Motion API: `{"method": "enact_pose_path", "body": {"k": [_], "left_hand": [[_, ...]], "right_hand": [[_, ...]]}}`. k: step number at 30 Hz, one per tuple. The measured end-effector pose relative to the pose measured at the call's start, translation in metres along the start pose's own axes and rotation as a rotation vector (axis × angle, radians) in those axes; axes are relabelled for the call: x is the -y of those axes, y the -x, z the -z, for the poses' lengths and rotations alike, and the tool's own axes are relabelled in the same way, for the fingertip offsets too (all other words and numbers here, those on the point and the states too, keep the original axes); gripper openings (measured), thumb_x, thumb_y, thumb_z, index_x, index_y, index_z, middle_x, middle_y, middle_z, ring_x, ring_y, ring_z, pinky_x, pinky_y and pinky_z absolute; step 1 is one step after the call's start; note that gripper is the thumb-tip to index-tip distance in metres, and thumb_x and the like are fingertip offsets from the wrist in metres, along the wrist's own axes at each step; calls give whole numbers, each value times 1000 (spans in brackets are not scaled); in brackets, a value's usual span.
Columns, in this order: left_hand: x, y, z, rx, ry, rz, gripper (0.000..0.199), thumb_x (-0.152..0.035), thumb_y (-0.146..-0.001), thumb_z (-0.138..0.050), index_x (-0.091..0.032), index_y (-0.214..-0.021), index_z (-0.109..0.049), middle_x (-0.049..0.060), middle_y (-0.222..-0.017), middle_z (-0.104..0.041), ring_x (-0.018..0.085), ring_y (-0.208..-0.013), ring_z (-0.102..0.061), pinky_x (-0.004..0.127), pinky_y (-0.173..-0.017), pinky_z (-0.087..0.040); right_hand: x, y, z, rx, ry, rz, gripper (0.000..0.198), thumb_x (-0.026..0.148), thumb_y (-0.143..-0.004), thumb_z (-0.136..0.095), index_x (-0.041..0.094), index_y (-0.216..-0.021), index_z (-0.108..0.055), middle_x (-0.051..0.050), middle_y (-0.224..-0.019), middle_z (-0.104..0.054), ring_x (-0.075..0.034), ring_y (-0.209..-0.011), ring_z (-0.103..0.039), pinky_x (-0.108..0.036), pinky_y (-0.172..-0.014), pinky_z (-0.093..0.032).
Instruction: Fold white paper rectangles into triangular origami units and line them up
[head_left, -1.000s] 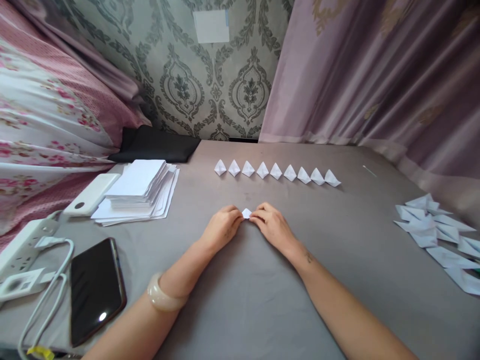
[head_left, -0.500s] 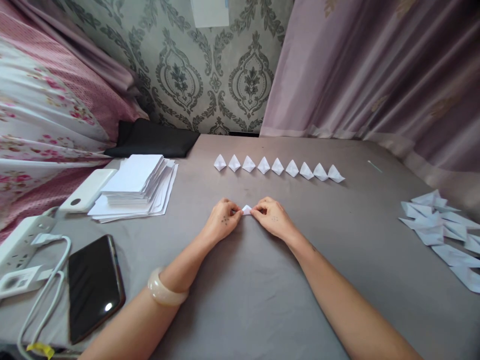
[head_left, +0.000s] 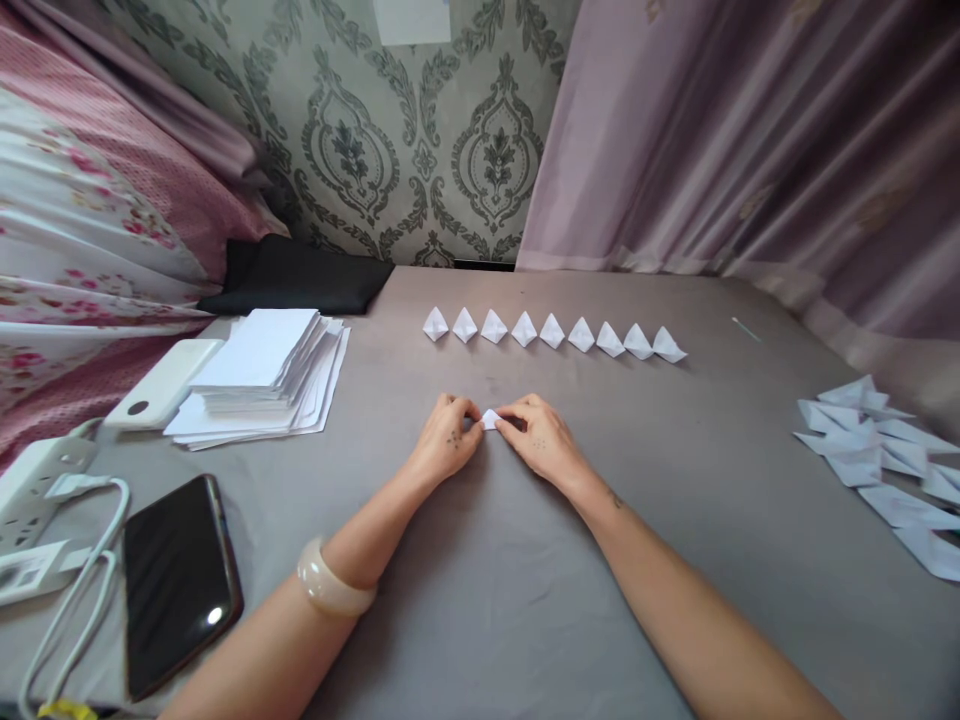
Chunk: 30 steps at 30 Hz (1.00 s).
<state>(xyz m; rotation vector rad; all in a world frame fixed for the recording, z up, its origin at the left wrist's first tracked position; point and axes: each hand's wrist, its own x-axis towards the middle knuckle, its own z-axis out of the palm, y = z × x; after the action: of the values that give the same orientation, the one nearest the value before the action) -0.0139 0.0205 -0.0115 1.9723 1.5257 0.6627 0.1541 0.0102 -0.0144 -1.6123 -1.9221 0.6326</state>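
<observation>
Between my two hands is a small folded white paper piece point(head_left: 490, 419), its pointed top showing above the fingers. My left hand point(head_left: 448, 437) pinches its left side, and my right hand point(head_left: 541, 437) pinches the right side. Both sets of fingertips cover the ends of the paper. Beyond them, a row of several folded paper shapes point(head_left: 524, 328) runs across the table, each with a pointed top. At the far right lies a loose pile of folded white papers point(head_left: 859, 455).
On the left, a stack of white paper sheets point(head_left: 251, 350) stands by a white power bank point(head_left: 166, 385). Nearer me are a power strip point(head_left: 37, 490) with cables and a black phone point(head_left: 182, 585). A black cloth-like item point(head_left: 300, 278) lies at the back, against the patterned wall.
My hands still pinch the folded paper in nearly the same place. The view has shifted slightly, so the things around appear a little further left.
</observation>
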Motion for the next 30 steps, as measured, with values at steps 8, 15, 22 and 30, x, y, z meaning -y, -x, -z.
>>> {"method": "enact_pose_path", "body": {"k": [8, 15, 22, 30], "left_hand": [[-1, 9, 3, -4, 116, -88, 8, -21, -80, -53, -17, -82, -60, -2, -64, -52, 11, -58, -45, 23, -58, -37], [-3, 10, 8, 135, 605, -26, 35, -44, -75, -64, -14, -93, -62, 1, -75, -61, 11, -63, -51, 21, -58, -37], [-11, 17, 15, 81, 676, 99, 44, -55, -64, -71, -12, -68, -66, -3, -53, -53, 8, -52, -42, 21, -50, -28], [-9, 16, 14, 102, 731, 76, 40, -52, -63, -73, -13, -63, -64, -1, -55, -56, 9, -50, -45, 22, -51, -35]], "right_hand": [[3, 9, 2, -8, -101, 103, 10, 24, -84, -55, 22, -88, -63, 0, -84, -66, -12, -66, -54, -24, -65, -40], [1, 7, 5, 45, -340, 14, 13, 29, -79, -56, 18, -86, -60, 2, -74, -63, -9, -51, -46, -22, -52, -37], [10, 13, 13, 81, -521, 7, 28, 39, -79, -58, 16, -93, -66, -3, -81, -67, -12, -63, -55, -24, -59, -42], [16, 21, 16, -4, -313, 46, 29, 40, -83, -54, 16, -71, -67, 3, -55, -57, -10, -50, -46, -22, -49, -35]]}}
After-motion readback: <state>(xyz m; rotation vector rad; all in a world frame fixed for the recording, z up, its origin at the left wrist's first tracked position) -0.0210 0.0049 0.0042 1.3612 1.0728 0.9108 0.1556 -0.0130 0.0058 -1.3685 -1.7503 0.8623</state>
